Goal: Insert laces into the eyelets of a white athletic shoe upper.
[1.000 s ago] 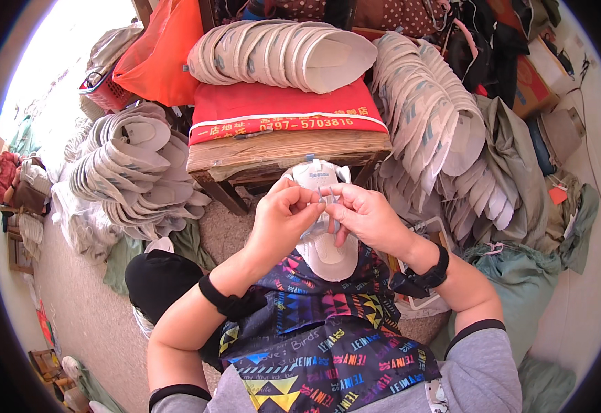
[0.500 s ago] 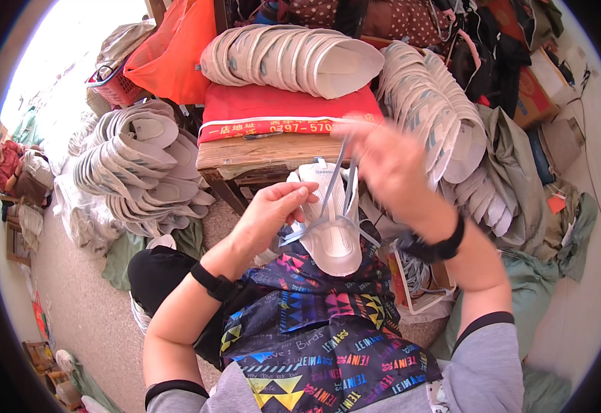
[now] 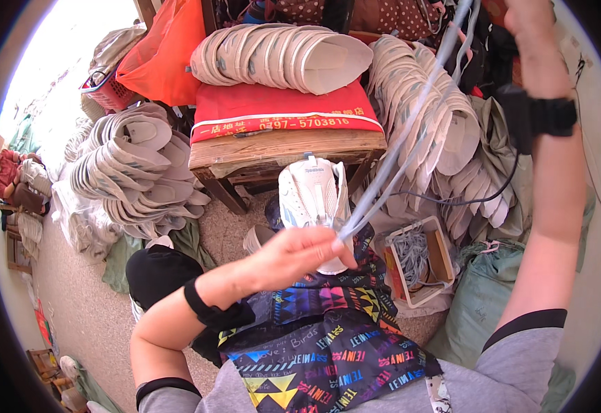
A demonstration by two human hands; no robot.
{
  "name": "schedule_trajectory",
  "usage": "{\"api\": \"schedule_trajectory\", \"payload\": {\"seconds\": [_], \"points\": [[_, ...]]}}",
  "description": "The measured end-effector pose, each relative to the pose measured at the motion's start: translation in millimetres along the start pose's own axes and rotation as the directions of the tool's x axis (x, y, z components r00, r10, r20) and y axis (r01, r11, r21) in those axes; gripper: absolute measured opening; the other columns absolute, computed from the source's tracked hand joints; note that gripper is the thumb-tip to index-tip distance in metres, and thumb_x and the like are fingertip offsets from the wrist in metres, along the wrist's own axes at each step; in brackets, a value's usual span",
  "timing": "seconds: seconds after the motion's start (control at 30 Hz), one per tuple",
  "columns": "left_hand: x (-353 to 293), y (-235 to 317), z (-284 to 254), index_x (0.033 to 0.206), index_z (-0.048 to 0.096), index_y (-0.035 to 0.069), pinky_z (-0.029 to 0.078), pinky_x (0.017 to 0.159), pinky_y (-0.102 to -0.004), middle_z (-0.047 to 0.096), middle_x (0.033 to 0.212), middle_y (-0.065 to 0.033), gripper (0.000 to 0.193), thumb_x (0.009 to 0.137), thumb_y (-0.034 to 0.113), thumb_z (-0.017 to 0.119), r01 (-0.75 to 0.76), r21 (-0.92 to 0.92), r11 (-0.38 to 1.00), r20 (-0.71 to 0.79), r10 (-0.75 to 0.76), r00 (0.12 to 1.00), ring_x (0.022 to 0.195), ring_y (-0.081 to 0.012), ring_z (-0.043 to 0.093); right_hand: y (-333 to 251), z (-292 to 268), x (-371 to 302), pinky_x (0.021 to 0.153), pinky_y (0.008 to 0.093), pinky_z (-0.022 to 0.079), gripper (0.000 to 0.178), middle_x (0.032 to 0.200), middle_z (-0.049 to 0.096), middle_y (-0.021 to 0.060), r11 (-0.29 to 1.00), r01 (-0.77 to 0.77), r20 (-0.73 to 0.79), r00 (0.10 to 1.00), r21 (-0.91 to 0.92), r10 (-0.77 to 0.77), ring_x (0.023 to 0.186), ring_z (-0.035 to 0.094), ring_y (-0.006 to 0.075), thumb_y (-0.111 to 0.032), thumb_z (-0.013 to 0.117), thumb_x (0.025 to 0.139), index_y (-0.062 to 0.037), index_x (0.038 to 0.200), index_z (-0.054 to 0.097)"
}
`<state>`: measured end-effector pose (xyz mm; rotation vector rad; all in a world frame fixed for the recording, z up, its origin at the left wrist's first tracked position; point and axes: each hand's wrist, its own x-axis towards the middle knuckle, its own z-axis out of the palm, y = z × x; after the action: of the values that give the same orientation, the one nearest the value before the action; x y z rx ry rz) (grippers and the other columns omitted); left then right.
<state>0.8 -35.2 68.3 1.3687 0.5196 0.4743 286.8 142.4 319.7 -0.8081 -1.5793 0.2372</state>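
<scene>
A white shoe upper (image 3: 299,189) rests over my lap, toe toward me, with its tongue standing up at the far end. My left hand (image 3: 293,260) covers part of its front, the thumb and fingers pinched on a pale grey-blue shoelace (image 3: 400,148). From there the lace rises in two stretched strands to the upper right and leaves the picture at the top. My right hand (image 3: 538,41) is raised high at the upper right, drawing the lace out. The upper edge cuts off its fingertips, so their grip shows only in part.
A wooden stool (image 3: 286,153) with a red cover (image 3: 280,113) bears a row of nested shoe uppers (image 3: 273,58). More stacks lie at left (image 3: 125,162) and right (image 3: 431,103). A white box (image 3: 417,265) of laces sits right of my lap; a dark cord (image 3: 465,202) runs to my right wrist.
My right hand has swung up and to the right from above the shoe upper, pulling the lace long. My left hand has moved nearer me, from the upper's left side to its front.
</scene>
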Motion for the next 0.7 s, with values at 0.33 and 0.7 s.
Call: {"api": "schedule_trajectory", "payload": {"seconds": [0.33, 0.7], "points": [[1, -7, -46, 0.092, 0.063, 0.002, 0.029, 0.053, -0.0202, 0.042, 0.063, 0.0065, 0.034, 0.104, 0.029, 0.047, -0.066, 0.001, 0.998, -0.578, 0.054, 0.814, 0.057, -0.0023, 0.035, 55, 58, -275, 0.075, 0.0407, 0.050, 0.016, 0.085, 0.061, 0.0143, 0.949, -0.100, 0.745, 0.598, -0.298, 0.297, 0.084, 0.063, 0.0319, -0.021, 0.061, 0.089, -0.0051, 0.088, 0.064], [-17, -93, -30, 0.086, 0.062, 0.002, 0.041, 0.055, -0.0338, 0.042, 0.068, -0.0043, 0.021, 0.078, 0.015, 0.077, 0.259, 0.575, 0.776, -0.626, 0.213, 0.750, 0.058, -0.0190, 0.045, 43, 77, -334, 0.063, 0.0326, 0.045, 0.019, 0.080, 0.049, 0.0054, 0.897, -0.277, 0.617, 0.653, -0.346, 0.439, 0.068, 0.053, 0.0159, -0.016, 0.072, 0.081, -0.0059, 0.092, 0.060]]}}
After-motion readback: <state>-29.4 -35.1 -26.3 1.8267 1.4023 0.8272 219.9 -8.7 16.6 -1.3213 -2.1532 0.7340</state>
